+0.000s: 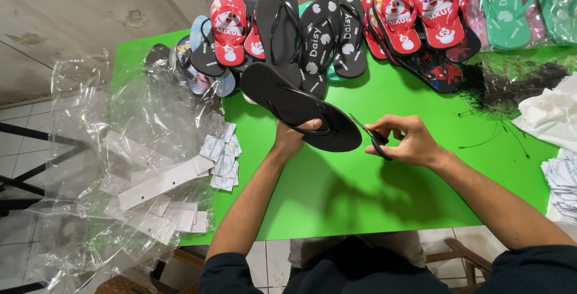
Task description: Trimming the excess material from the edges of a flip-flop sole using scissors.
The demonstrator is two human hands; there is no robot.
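Black rubber filled the left hand [290,139]: its fingers were wrapped around the edge of a plain black flip-flop [299,106], thumb on the sole, holding it tilted just above the green table [336,192]. The right hand [409,142] was closed around the handles of a small pair of scissors [371,138], whose blades pointed at the heel end of that sandal, close to touching it; whether they were cutting a tag or a thread could not be told.

To the left, a heap of clear plastic bags [120,150] spilled over the table edge, with white card strips [162,184] among them and a small stack of round-printed paper tags [222,153] just beside the left wrist. That litter read as a good part of the unpacking and trimming already done. At the right edge lay another stack of tags [562,177], crumpled white paper [550,111] and a tangle of black threads [517,87].

Farther back, a second black flip-flop [279,27] stood against a row of loose sandals: black ones with white flowers [327,39] and red ones with a snowman print [231,27], more of these at the right [421,12]. At the far right corner, teal flip-flops [511,6] lay inside plastic wrapping, so some pairs seemed left to open.
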